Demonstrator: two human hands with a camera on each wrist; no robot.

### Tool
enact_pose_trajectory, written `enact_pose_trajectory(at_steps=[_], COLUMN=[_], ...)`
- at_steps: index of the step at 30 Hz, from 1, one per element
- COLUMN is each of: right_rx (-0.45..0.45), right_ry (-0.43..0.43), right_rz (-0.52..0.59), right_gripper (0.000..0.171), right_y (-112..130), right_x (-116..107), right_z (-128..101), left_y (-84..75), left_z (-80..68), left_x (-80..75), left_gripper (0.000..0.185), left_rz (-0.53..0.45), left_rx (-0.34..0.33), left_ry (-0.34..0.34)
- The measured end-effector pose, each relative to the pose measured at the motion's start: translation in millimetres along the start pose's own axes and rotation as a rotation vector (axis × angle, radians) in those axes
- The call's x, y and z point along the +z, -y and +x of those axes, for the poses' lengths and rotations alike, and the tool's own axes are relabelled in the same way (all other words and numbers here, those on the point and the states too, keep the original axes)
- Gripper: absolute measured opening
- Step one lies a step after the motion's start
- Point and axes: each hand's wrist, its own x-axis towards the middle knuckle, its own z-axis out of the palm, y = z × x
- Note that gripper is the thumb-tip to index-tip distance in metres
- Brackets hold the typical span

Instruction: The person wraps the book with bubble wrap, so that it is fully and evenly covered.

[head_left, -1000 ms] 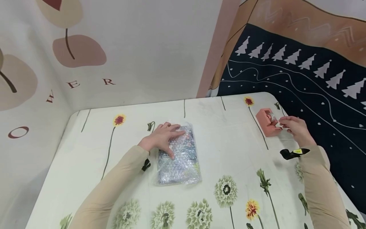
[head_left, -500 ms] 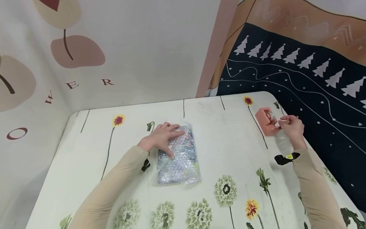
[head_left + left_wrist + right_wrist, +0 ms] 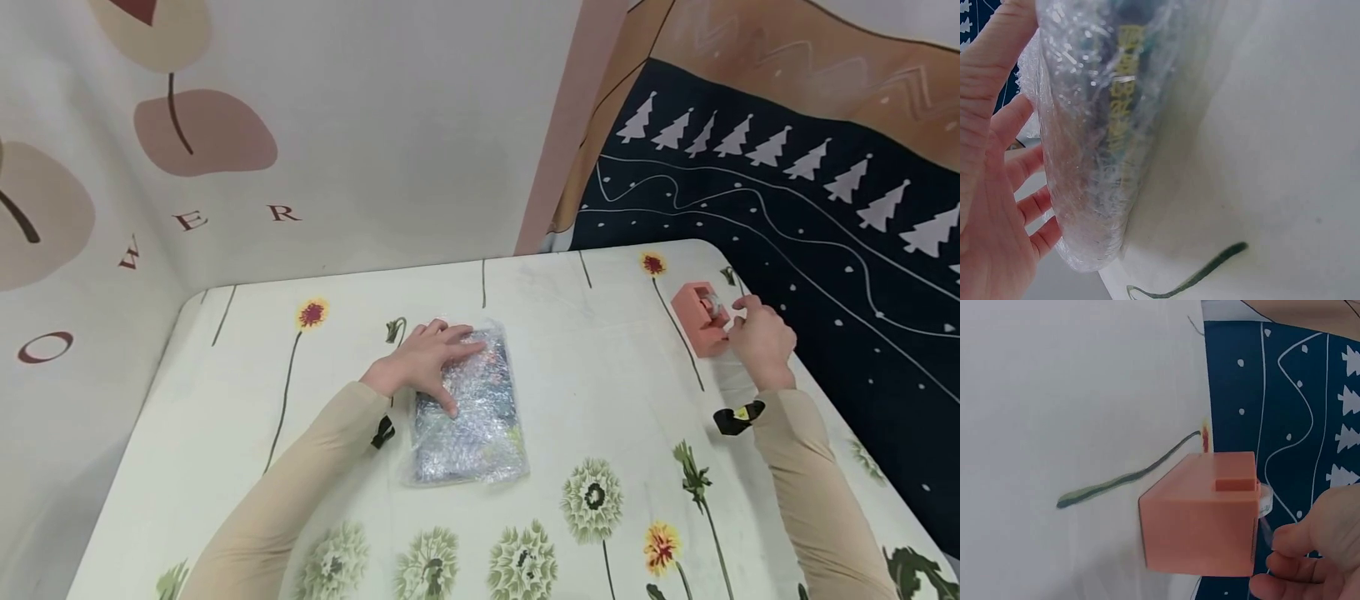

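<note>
A book-like package in bubble wrap [image 3: 480, 425] lies flat on the table. My left hand [image 3: 427, 364] rests on its upper left part with spread, straight fingers. In the left wrist view yellow lettering shows through the bubble wrap [image 3: 1094, 144] along the edge. At the table's right side stands a pink tape dispenser [image 3: 699, 321] with a clear tape roll [image 3: 1265, 500] in it. My right hand [image 3: 762, 340] is at the dispenser's right side. In the right wrist view its thumb and finger pinch the end of a clear tape strip [image 3: 1266, 531] coming off the roll.
The white table cover [image 3: 600, 358] is printed with flowers. Behind it hangs a pale curtain [image 3: 390, 133], and a dark cloth with white trees [image 3: 787, 217] hangs along the right edge, close to the right hand.
My right hand has moved in beside the dispenser, and its wrist and forearm have swung left. The left hand and the wrapped package have stayed in place.
</note>
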Motion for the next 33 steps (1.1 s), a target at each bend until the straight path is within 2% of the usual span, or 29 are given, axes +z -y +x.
enact_pose_trajectory(at_steps=[9, 15, 22, 29, 33], right_rx=[0.055, 0.069, 0.126, 0.134, 0.149], right_ry=[0.032, 0.009, -0.008, -0.033, -0.043], right_rz=[-0.001, 0.0, 0.057, 0.095, 0.159], right_gripper=[0.029, 0.028, 0.03, 0.03, 0.032], right_y=[7.2, 11.4, 10.1, 5.6, 3.7], right_x=[-4.3, -4.6, -2.4, -2.3, -2.0], right_z=[-1.4, -2.8, -3.2, -6.7, -11.0], left_y=[-1.6, -2.2, -1.8, -1.3, -0.3], left_z=[0.0, -0.8, -0.4, 0.2, 0.7], left_x=[-0.9, -1.5, -1.6, -1.8, -1.1], left_gripper=[0.115, 0.114, 0.114, 0.114, 0.115], left_rz=[0.0, -0.012, -0.011, -0.014, -0.009], left_rx=[0.001, 0.0, -0.008, -0.009, -0.01], left_ry=[-0.001, -0.002, 0.007, 0.009, 0.012])
